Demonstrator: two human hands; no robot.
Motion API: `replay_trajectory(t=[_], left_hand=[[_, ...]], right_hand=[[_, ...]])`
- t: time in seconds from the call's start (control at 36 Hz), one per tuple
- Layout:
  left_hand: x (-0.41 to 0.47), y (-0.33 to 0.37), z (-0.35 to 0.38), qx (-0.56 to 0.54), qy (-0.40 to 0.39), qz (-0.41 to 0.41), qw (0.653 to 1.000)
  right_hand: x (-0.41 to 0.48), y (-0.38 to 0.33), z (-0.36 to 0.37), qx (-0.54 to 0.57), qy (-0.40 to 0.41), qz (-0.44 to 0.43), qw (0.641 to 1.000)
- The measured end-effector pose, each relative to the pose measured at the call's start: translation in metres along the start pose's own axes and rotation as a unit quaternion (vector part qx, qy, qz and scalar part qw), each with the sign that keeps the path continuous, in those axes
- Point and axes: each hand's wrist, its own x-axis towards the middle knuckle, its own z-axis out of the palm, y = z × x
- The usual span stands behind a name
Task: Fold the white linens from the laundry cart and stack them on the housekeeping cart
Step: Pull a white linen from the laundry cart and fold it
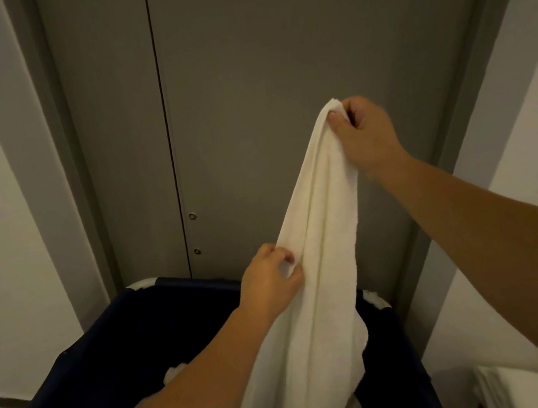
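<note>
The right hand (363, 133) pinches the top corner of a long white terry towel (315, 249); the left hand (270, 281) pinches its edge lower down. The towel hangs into the dark navy fabric laundry cart (86, 364) before grey doors (241, 69).

Dark blue laundry cart (77, 376) holds white linens (174, 372): one scrap inside at L, another scrap (376, 301) by far-R rim. Folded white stack (528, 387) btm R, its support hidden.

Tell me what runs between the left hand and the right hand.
Only the white towel, bunched, running from the left hand up to the right hand; head view.
</note>
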Motion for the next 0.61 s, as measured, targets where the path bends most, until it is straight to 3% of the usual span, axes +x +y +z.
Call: replay_trajectory(t=[0.25, 0.44, 0.61], left_hand=[[0.008, 0.023, 0.023, -0.017, 0.039, 0.019, 0.999], [0.008, 0.017, 0.027, -0.064, 0.013, -0.016, 0.998], [0.004, 0.007, 0.017, -0.098, -0.024, 0.005, 0.995]], right_hand=[[-0.006, 0.004, -0.011, -0.004, 0.017, 0.008, 1.000], [-0.010, 0.018, -0.023, 0.000, 0.025, 0.028, 0.999], [-0.011, 0.031, -0.031, -0.029, 0.019, 0.043, 0.998]])
